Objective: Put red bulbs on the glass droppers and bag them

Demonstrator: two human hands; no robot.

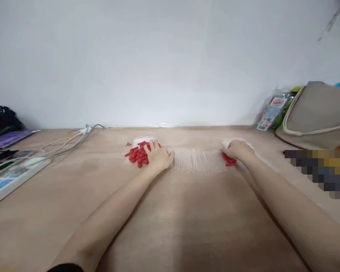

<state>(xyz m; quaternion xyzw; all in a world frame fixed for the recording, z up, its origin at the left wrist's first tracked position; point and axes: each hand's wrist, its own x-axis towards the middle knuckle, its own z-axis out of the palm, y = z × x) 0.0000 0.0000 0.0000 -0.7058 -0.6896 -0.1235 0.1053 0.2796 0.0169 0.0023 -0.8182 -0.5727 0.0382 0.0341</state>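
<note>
A pile of small red stick-like pieces [137,155] lies on the wooden table [170,211], partly on clear plastic. My left hand [158,155] rests on the pile's right edge, fingers curled over some pieces. A row of clear thin plastic tubes [198,160] lies between my hands. My right hand [238,150] is at the row's right end, fingers bent down over a few red pieces [229,160]. Whether either hand grips anything is hidden by the fingers.
White and grey cables [70,141] trail at the back left, next to flat printed items [8,177] and a dark bag [2,119]. A beige bag [317,113] and a snack packet [273,107] stand at the back right. A white wall rises behind.
</note>
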